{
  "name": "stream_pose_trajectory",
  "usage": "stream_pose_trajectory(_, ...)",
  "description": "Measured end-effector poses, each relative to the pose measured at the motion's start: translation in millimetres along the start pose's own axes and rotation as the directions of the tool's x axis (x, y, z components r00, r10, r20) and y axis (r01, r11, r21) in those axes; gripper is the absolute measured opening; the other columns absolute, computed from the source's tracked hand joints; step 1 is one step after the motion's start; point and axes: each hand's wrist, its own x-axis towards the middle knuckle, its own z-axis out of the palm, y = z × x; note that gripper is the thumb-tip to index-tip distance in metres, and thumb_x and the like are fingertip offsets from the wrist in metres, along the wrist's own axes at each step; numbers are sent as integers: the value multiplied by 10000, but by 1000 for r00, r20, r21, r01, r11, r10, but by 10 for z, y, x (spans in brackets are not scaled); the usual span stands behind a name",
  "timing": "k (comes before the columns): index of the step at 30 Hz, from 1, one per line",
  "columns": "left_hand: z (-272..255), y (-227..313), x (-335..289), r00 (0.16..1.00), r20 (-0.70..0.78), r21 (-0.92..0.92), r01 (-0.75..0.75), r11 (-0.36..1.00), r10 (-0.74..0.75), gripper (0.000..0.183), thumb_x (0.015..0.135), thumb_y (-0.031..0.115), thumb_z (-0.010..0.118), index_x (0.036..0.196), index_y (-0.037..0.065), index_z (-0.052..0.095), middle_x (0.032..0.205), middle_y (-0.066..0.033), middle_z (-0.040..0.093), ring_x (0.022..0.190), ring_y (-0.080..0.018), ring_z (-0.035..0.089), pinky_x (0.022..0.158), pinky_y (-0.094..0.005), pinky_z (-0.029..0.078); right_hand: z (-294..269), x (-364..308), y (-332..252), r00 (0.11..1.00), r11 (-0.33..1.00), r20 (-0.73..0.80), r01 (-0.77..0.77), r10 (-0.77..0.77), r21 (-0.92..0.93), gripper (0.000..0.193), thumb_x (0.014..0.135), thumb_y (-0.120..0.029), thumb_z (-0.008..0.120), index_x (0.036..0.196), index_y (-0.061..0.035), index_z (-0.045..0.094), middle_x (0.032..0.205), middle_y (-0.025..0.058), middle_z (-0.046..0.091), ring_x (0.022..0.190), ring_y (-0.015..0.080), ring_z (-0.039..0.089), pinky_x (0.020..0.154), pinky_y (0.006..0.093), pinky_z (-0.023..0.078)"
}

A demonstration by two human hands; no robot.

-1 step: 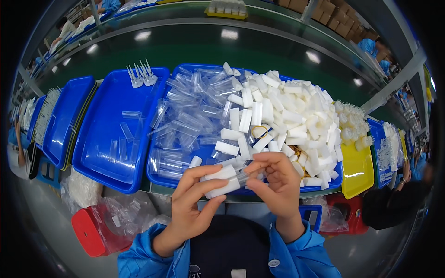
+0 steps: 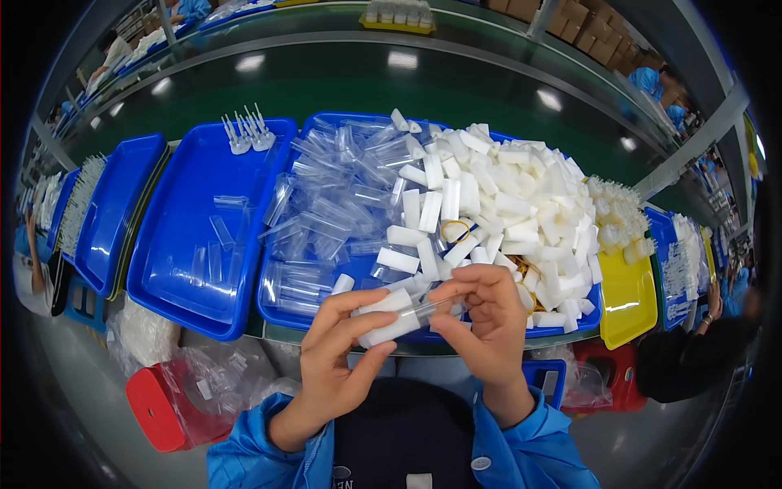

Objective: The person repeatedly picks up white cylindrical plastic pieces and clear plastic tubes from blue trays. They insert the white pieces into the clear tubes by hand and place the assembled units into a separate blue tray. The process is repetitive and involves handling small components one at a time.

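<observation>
My left hand (image 2: 336,346) is closed around white foam-like blocks (image 2: 393,328); two show between its fingers and thumb. In my right hand (image 2: 487,326), finger and thumb pinch a clear plastic tube (image 2: 433,310), whose left end meets the blocks. How far the blocks sit inside the tube is hard to make out. Just beyond both hands stands a blue tray (image 2: 368,267) with loose clear tubes (image 2: 330,224) on its left side. A heap of white blocks (image 2: 521,204) covers its right side, with a yellow-brown rubber band (image 2: 456,231) among them.
Left is another blue tray (image 2: 175,244) with several clear tubes and upright white pieces (image 2: 249,132). More stacked trays (image 2: 122,220) stand farther left. A yellow tray (image 2: 631,306) lies right. Red stools (image 2: 155,407) flank me below the table. Co-workers in blue sit at the edges.
My right hand has shifted very slightly left with the clear tube toward the white blocks. The trays and their contents stay the same.
</observation>
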Motion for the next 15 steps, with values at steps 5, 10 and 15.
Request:
stream_pose_trajectory(5, 64, -51, -28, 985, -37, 258, -151, 954, 166, 432, 752, -48, 742, 1162, -46, 607, 1227, -220, 569, 1062, -306, 621, 832, -360, 547, 190, -40, 63, 964, 802, -99, 145, -246, -579, 765, 676, -180, 843, 1286, 29, 431, 1090, 147, 501, 991, 243, 522, 891, 382, 421)
stream_pose_trajectory(10, 109, -85, -56, 955, -10, 451, -260, 854, 297, 509, 776, -19, 753, 1237, -69, 545, 1258, -236, 565, 1103, -297, 609, 838, -367, 553, 415, -38, -5, 939, 693, -131, 136, -319, -708, 846, 543, -307, 876, 1238, 4, 507, 1047, 122, 479, 988, 281, 493, 960, 435, 301)
stream_pose_trajectory(15, 125, -181, -47, 961, -53, 375, -234, 897, 272, 609, 776, 2, 766, 1306, -77, 477, 1249, -235, 566, 1127, -314, 595, 874, -365, 535, 423, -36, 94, 914, 470, 20, 226, -404, -853, 769, 537, -335, 858, 1177, -16, 576, 1045, 131, 509, 995, 296, 502, 924, 412, 361)
